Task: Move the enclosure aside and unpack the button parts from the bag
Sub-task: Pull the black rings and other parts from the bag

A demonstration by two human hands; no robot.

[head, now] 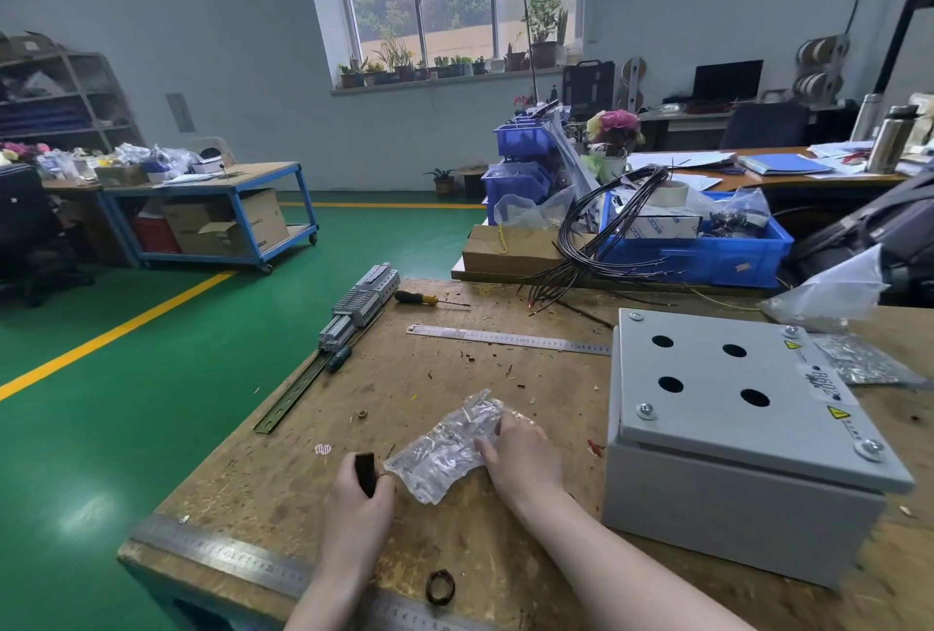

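Fingers [487, 451] of your right hand [523, 453] press flat on the clear bag [445, 448].
Your left hand [361, 494] grips a black button part [365, 471]; the grey enclosure [733, 423] sits right of the bag.

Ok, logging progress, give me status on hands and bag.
Left hand shut on black part. Right hand flat on bag. Enclosure off to right, nothing blocking.

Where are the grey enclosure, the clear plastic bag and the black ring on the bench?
grey enclosure [728, 393]: head view, on its lid between the four holes.
clear plastic bag [439, 453]: head view, on its crinkled middle.
black ring [440, 587]: head view, on its rim near the bench's front edge.
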